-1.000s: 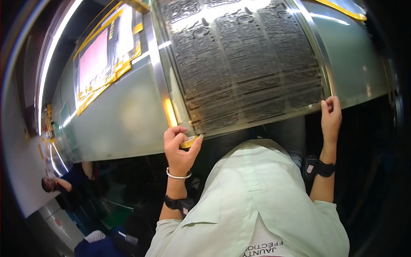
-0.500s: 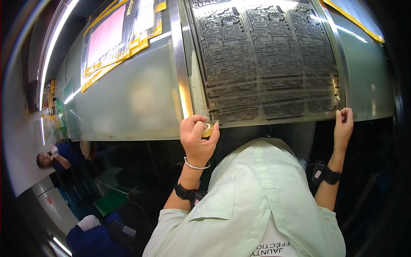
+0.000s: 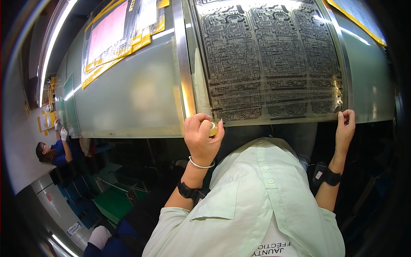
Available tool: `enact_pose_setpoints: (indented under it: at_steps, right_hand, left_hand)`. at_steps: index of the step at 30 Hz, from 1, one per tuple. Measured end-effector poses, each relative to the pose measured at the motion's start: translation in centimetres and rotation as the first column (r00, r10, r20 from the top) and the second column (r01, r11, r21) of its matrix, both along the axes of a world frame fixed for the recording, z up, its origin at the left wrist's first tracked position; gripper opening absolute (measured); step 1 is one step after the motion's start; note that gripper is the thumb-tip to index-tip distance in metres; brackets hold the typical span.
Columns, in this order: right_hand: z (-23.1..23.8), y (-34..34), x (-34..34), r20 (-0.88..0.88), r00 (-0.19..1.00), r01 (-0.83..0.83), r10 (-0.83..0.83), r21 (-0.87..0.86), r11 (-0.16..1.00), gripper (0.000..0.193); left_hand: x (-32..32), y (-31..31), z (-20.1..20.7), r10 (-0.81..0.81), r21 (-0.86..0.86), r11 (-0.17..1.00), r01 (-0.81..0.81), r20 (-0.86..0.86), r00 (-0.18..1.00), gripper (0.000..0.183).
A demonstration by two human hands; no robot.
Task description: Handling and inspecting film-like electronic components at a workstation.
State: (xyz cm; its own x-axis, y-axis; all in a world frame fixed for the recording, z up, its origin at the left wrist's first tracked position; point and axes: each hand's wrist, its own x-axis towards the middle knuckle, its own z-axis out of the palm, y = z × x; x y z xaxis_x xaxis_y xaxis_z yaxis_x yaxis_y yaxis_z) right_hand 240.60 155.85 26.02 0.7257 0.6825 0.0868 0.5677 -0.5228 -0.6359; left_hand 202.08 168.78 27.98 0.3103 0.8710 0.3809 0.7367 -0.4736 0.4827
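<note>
A dark film printed with circuit patterns [image 3: 278, 64] lies on the table in front of me, between two metal bars. At its lower left corner, my left hand [image 3: 202, 139] is closed around a small roll of yellowish tape [image 3: 213, 128]. My right hand [image 3: 346, 128] is by the film's lower right corner, thumb and fingertips pinched together at the table's near edge. What lies between those fingertips is too small to make out. Any clear strip stretched between my two hands cannot be told from the glossy film.
The left metal bar [image 3: 184, 64] and the right metal bar [image 3: 342, 60] flank the film. Yellow-edged sheets [image 3: 107, 38] lie at the far left of the table [image 3: 141, 98], another [image 3: 359, 19] at the far right. A co-worker in blue [image 3: 60, 152] is at the left, with another person's blue clothing below.
Both my hands keep their grip and place at the film's corners; the view has shifted slightly. The co-worker at the left has raised gloved hands toward the table edge. The person below has moved right.
</note>
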Motion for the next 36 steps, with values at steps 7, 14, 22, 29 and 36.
enact_pose_setpoints:
  at_steps: [7,14,22,29,36]
  right_hand:
    - [1.2,0.7,-1.6,0.095,0.994,0.051,-0.046,-0.044,0.998,0.012]
    - [3.2,5.4,-11.0,0.345,0.851,-0.405,0.397,-0.051,0.913,0.023]
    - [2.6,10.5,-22.5,0.168,0.595,-0.798,0.786,0.002,0.603,0.014]
    - [2.6,11.7,-24.8,0.026,0.672,-0.736,0.74,-0.087,0.671,0.011]
    - [2.9,12.5,-25.0,0.002,0.703,-0.702,0.711,-0.161,0.694,0.01]
  left_hand:
    - [0.6,-0.3,-0.1,0.027,0.061,0.998,-0.023,-0.055,0.998,0.028]
    - [0.2,-0.2,-0.2,0.009,0.09,0.996,-0.004,-0.049,0.999,0.026]
    - [-0.4,0.0,0.7,-0.117,-0.012,0.993,0.117,-0.018,0.993,0.029]
    - [-1.5,-0.1,1.3,-0.203,-0.081,0.976,0.202,-0.009,0.979,0.026]
    - [-2.4,0.6,1.4,-0.307,-0.128,0.94,0.317,0.095,0.947,0.021]
